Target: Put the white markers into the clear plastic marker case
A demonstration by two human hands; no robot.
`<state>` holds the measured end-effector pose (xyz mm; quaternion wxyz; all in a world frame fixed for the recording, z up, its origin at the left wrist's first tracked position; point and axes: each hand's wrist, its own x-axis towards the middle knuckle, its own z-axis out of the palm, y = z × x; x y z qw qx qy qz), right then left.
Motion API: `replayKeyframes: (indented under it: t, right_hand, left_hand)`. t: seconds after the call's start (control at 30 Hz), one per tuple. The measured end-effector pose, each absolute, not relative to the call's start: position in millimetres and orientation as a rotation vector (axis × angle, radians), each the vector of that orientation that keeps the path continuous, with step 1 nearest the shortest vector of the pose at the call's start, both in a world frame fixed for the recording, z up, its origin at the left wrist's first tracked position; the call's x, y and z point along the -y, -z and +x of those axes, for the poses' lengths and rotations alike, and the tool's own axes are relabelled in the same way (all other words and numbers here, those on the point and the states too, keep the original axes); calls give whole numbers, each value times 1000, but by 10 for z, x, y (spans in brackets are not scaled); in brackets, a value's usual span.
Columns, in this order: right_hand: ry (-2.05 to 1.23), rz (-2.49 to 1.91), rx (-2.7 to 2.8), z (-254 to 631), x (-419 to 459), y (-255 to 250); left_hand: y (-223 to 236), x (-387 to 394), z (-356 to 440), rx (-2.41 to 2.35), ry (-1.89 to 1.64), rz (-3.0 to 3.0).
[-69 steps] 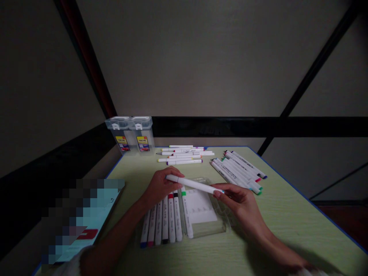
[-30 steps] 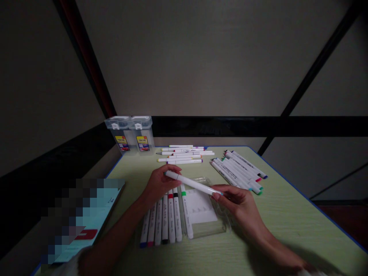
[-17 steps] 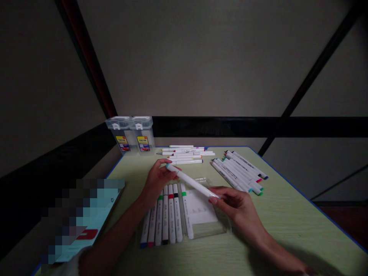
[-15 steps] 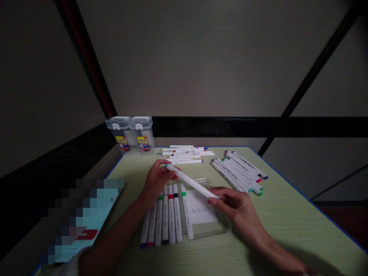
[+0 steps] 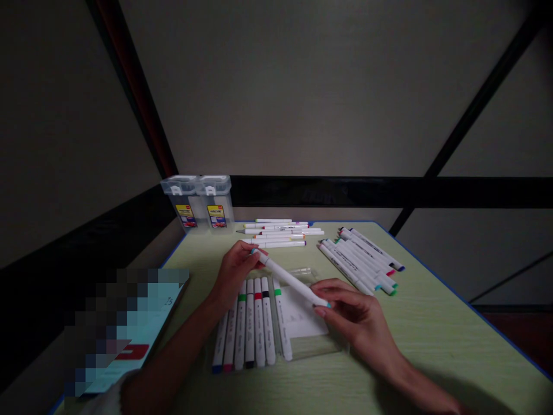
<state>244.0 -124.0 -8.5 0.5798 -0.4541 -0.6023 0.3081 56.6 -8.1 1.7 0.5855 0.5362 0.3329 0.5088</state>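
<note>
A white marker [image 5: 290, 279] with teal ends slants between my two hands, above an open clear plastic case [image 5: 311, 349]. My left hand [image 5: 238, 266] pinches its upper left end between thumb and fingers. At the lower right end, my right hand [image 5: 360, 314] has its thumb and fingertips closed around the tip. Below, a row of white markers [image 5: 249, 328] with coloured bands lies side by side in the left half of the case. One green-banded marker [image 5: 283, 323] lies in the right half, beside a white paper card [image 5: 305, 320].
Several loose markers [image 5: 280, 236] lie at the back of the table [image 5: 415, 346]. Another pile of markers [image 5: 358, 259] is to the right. Two lidded clear boxes [image 5: 201, 202] stand at the back left. A partly pixelated light-blue item [image 5: 159, 320] lies at the left edge.
The marker stays between both hands and has turned slightly, so its teal lower end now shows beside my right fingertips. The whole view has shifted a little.
</note>
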Motion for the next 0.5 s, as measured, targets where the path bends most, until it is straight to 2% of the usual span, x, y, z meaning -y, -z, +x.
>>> replayKeyframes:
  t: [0.5]
  right_hand:
    - [-682,-974,1775,2345,1380,26]
  left_hand:
    - [-11,98,567,-945,-1143,1404]
